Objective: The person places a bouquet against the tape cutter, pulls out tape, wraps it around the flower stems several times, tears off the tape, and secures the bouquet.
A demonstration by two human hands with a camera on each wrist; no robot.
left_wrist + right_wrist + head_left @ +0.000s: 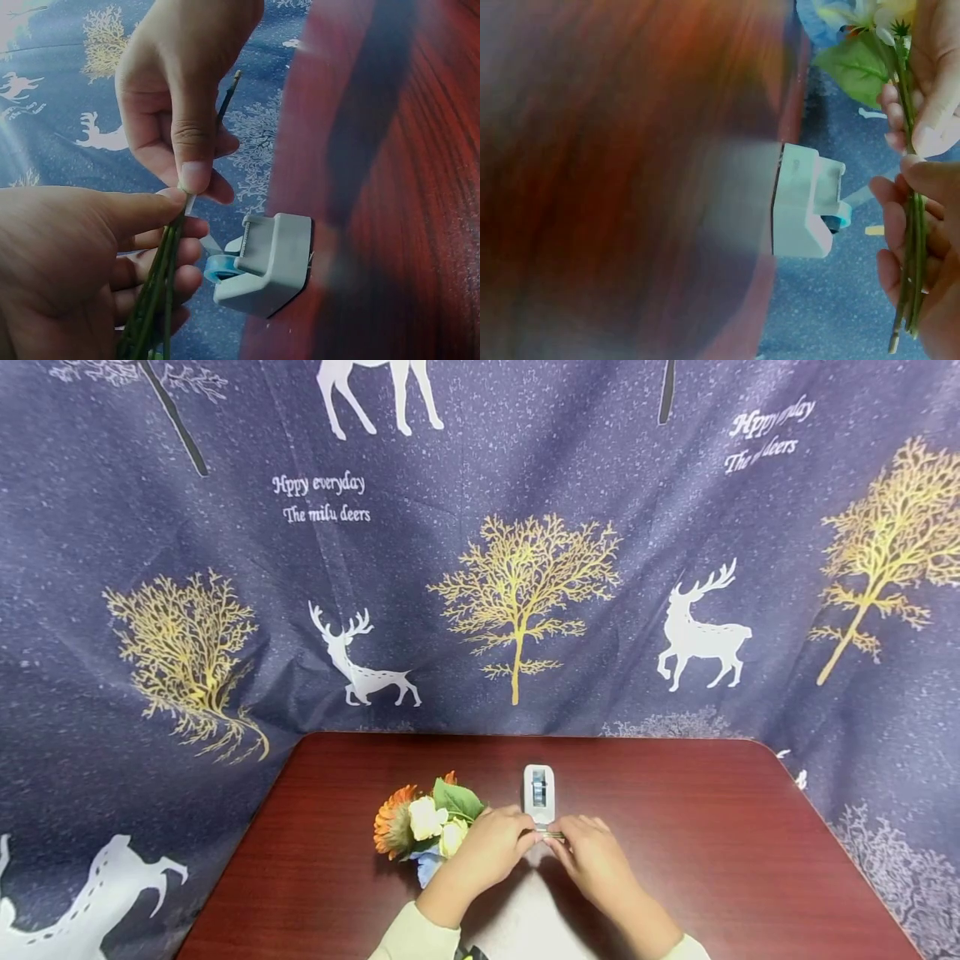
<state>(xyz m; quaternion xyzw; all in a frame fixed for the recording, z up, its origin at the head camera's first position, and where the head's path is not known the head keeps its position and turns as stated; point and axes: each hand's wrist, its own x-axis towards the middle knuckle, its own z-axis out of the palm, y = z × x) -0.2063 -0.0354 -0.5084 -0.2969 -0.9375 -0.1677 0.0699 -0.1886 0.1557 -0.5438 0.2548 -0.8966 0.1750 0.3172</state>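
Note:
A bunch of artificial flowers [426, 820], with orange, cream and blue blooms and a green leaf, lies sideways left of my hands. My left hand [491, 845] holds its green stems [154, 296] between thumb and fingers. Right beside it, my right hand [600, 862] grips the same stems nearer their cut ends, thumb tip close to the left thumb. A small whitish piece of tape [190, 204] shows at the stems between the thumbs. Just beyond the hands stands a white tape dispenser [550, 793] with a blue roll; a translucent tape strip [864, 193] reaches from it toward the stems.
The dark red wooden table [720, 827] carries all of this, with a bright glare near its front. Behind it hangs a navy cloth [465, 468] printed with deer and trees. A small dark item [472, 953] shows at the lower edge by the left sleeve.

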